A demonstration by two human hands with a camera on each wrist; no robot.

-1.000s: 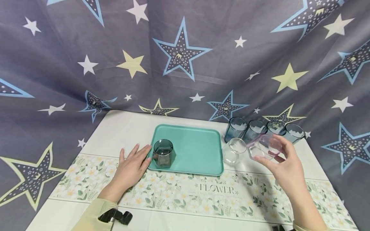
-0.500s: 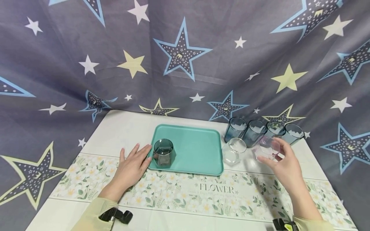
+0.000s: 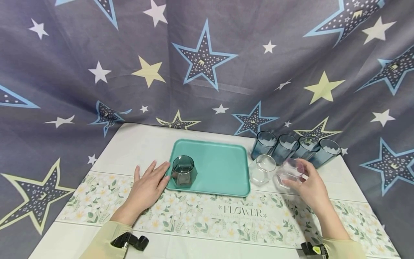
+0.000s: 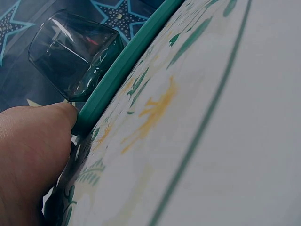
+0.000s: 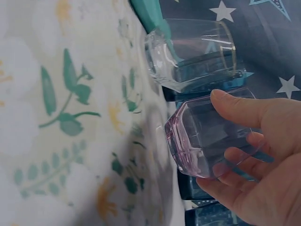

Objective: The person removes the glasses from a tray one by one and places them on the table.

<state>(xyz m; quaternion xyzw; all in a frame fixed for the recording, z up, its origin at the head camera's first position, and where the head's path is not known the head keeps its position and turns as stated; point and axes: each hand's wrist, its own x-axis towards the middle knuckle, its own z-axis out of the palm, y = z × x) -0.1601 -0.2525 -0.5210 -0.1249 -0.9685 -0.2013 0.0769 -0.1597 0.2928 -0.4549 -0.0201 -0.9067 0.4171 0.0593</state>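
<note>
My right hand [image 3: 312, 187] holds a pink-tinted clear glass [image 3: 290, 172] between thumb and fingers. In the right wrist view the thumb lies on one side of the pink glass [image 5: 207, 136] and the fingers wrap the other. The glass stands upright at the table surface, just right of a colourless clear glass [image 3: 262, 171]. My left hand [image 3: 145, 189] rests with fingers spread at the left edge of a turquoise tray [image 3: 220, 169], the thumb by its front left corner. A dark grey glass [image 3: 183, 172] stands on the tray's left part, close to that hand.
Several blue glasses [image 3: 286, 147] stand in a row behind the two clear ones, at the table's back right. A floral strip with lettering [image 3: 242, 212] runs across the white table cover. A star-patterned curtain [image 3: 207, 72] hangs behind and at the sides.
My right hand has lowered the pink-tinted glass, turned it from tilted to upright, and brought it left beside the colourless glass. The left hand has stayed in place.
</note>
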